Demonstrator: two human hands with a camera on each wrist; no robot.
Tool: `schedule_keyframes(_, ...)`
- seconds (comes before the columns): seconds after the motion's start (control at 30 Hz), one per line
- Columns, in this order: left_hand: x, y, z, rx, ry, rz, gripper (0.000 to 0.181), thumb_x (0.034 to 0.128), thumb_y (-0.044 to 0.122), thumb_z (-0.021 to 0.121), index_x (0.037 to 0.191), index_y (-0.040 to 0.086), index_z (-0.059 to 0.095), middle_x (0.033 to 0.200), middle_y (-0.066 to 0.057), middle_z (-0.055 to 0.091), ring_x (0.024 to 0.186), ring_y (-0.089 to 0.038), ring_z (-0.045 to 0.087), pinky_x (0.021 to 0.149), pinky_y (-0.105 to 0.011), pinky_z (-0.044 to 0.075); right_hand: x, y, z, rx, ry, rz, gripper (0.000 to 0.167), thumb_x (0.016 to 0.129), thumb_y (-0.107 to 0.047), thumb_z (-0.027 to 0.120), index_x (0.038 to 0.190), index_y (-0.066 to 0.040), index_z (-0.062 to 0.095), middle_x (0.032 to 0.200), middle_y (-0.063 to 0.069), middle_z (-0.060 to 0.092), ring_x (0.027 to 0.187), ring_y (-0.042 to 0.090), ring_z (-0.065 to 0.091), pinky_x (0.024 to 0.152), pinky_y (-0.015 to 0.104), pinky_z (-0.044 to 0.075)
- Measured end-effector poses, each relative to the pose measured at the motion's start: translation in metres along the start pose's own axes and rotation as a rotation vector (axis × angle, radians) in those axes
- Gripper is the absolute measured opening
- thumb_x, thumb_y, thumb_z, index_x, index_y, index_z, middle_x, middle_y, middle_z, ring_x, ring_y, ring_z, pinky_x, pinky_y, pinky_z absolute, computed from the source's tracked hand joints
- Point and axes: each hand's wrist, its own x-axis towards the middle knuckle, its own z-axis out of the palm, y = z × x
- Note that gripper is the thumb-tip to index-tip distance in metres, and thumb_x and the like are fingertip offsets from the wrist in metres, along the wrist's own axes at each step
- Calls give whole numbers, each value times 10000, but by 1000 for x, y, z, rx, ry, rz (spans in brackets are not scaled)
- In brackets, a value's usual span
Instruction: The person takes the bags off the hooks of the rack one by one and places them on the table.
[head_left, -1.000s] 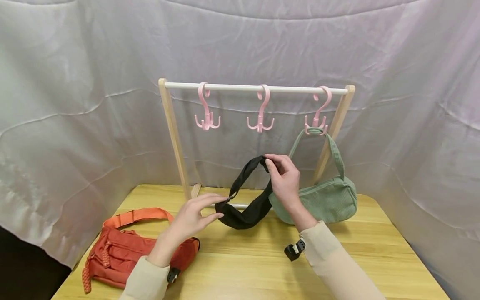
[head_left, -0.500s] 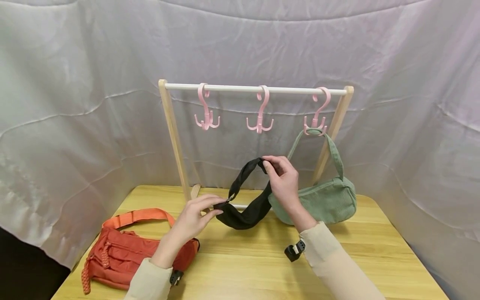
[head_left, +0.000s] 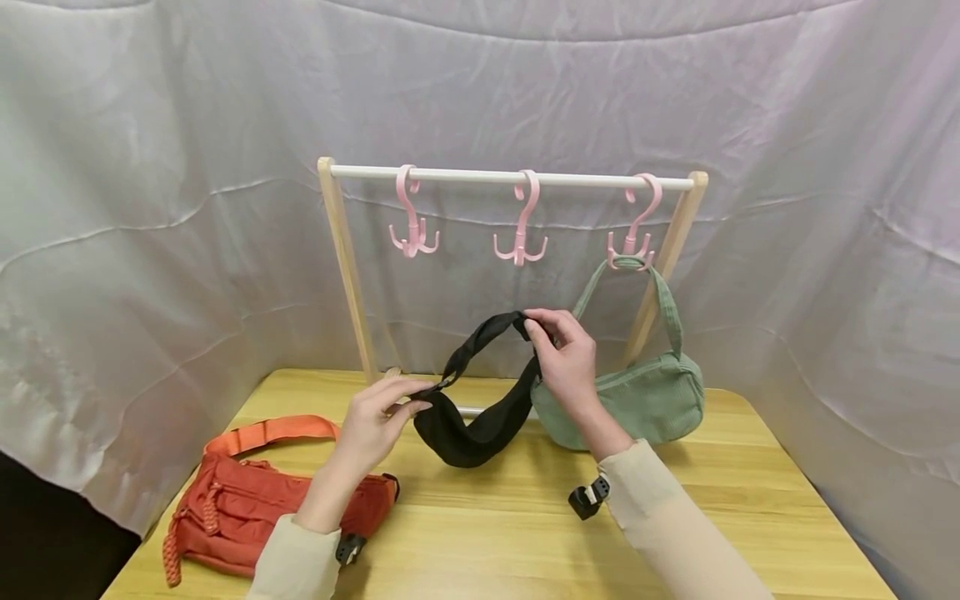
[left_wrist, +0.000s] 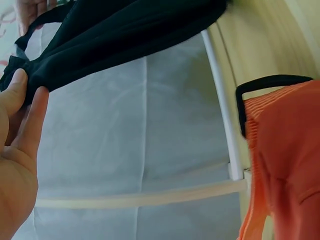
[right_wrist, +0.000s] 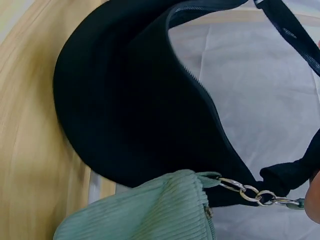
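Note:
A black shoulder bag (head_left: 465, 442) is held up in front of the rack, its strap (head_left: 480, 337) arching above the sagging body. My left hand (head_left: 378, 421) pinches the bag's left end, where strap and body meet. With thumb and fingers, my right hand (head_left: 566, 354) pinches the strap at its upper right. The right wrist view shows the zipper along the opening of the black bag (right_wrist: 120, 100). Just behind my right hand, a green corduroy bag (head_left: 652, 400) hangs by its strap from the right pink hook (head_left: 633, 242); its chain link (right_wrist: 250, 192) shows close up.
Behind the hands stands a wooden rack with a white bar (head_left: 472, 176). Left (head_left: 412, 237) and middle (head_left: 521, 242) pink hooks hang from it, with no bag on them. A red bag (head_left: 255, 508) with an orange strap lies on the table (head_left: 480, 542), under my left forearm.
My left hand has moved left and slightly up with its end of the black bag, so the bag is spread wider. My right hand has stayed nearly in place.

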Motion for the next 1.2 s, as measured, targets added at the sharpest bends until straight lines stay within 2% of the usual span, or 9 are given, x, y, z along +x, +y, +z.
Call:
schedule_keyframes(0.1,2,4,-5,6,24,-10,376,788,-160,802,1110,34,791,1020,-98,763,875,-202,692,714,-177,586,0,5,1,1,-9,24,153,946,105,683,1089,130,732,1025,274,697,942,233,693,829,209,541)
schedule_keyframes(0.27,6,11,-15,36,53,-26,376,795,-160,801,1103,55,800,1008,-69,758,878,-169,692,726,-126,543,-2,28,2,34,-41,56,170,959,73,686,1120,96,735,1069,242,695,968,161,683,847,214,547)
schedule_keyframes(0.37,9,14,-19,55,86,0,373,785,-184,796,1081,43,800,993,-79,757,857,-173,699,720,-120,525,-3,35,1,50,-62,61,175,968,18,702,1134,43,753,1088,203,704,968,141,682,842,207,551)
schedule_keyframes(0.53,13,18,-27,60,145,38,405,768,-235,775,1073,31,802,989,-88,761,826,-166,689,699,-130,520,-6,39,0,74,-93,51,179,973,-49,723,1139,6,765,1095,187,710,972,150,693,842,224,564)
schedule_keyframes(0.73,14,22,-35,65,186,38,389,788,-212,774,1088,34,804,1007,-103,763,832,-224,714,678,-125,508,-12,42,2,59,-133,71,178,985,-86,721,1147,-30,768,1108,139,711,1003,132,687,864,250,560)
schedule_keyframes(0.97,15,31,-43,84,227,33,403,765,-228,778,1076,27,807,997,-115,764,870,-203,710,752,-124,535,-21,46,4,30,-186,72,181,994,-97,712,1157,-39,766,1103,118,715,986,156,673,825,233,532)
schedule_keyframes(1.2,17,38,-49,66,249,57,311,799,-191,779,1055,-16,798,974,-163,754,871,-215,709,832,-162,568,-30,49,8,-8,-211,57,161,982,-120,732,1126,-73,787,1081,65,738,985,176,657,837,224,505)
